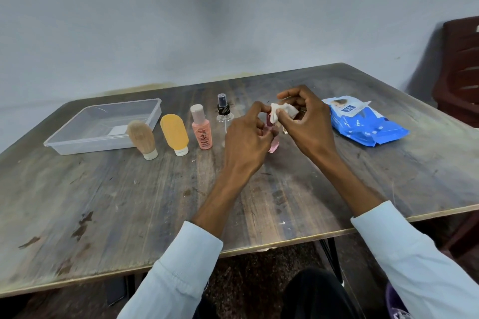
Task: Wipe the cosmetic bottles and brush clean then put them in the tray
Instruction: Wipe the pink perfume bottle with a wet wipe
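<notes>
My left hand (247, 134) grips a small pink bottle (273, 144) that stands on the table, mostly hidden behind my fingers. My right hand (304, 118) pinches a white wipe (281, 111) against the bottle's top. To the left stand a clear spray bottle with a black cap (223, 111), a pink bottle with a label (202, 128), an orange tube (175, 134) on its white cap, and a beige tube (142, 138) on its cap. A clear plastic tray (103, 125) lies at the far left, holding none of the bottles.
A blue pack of wipes (368, 124) with its flap lifted lies right of my hands. A small object (285, 131) peeks out behind my right hand. A dark red chair (460, 70) stands past the table's right edge. The worn wooden table (129, 202) fills the near side.
</notes>
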